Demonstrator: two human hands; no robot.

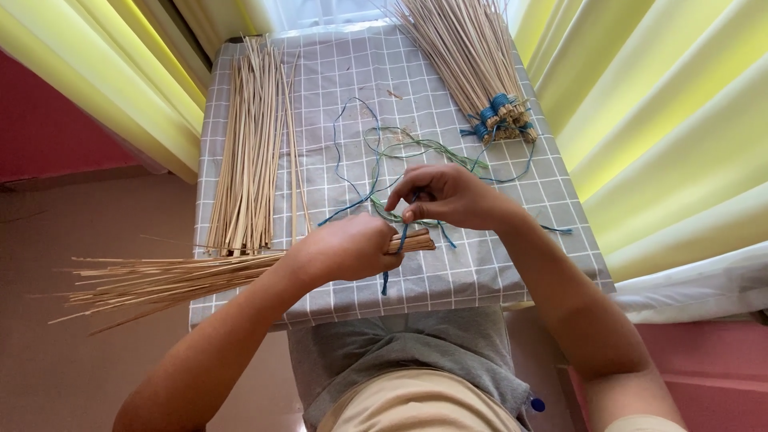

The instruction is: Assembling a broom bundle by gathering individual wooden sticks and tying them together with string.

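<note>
My left hand (pixel 346 249) grips a bundle of thin pale sticks (pixel 160 280) near its cut end, which pokes out to the right of my fist; the long ends fan out leftward past the table edge. Just above that cut end, my right hand (pixel 448 196) pinches a blue cord (pixel 402 236) between thumb and fingers. The cord runs down across the stick ends and hangs below them. More blue and green cords (pixel 376 164) trail loosely over the cloth behind my hands.
A small table with a grey checked cloth (pixel 448 280) stands before me. Loose flat pale strips (pixel 252 152) lie along its left side. A fanned stick bundle bound with blue cord (pixel 488 76) lies at the back right. Yellow curtains (pixel 664 120) hang on both sides.
</note>
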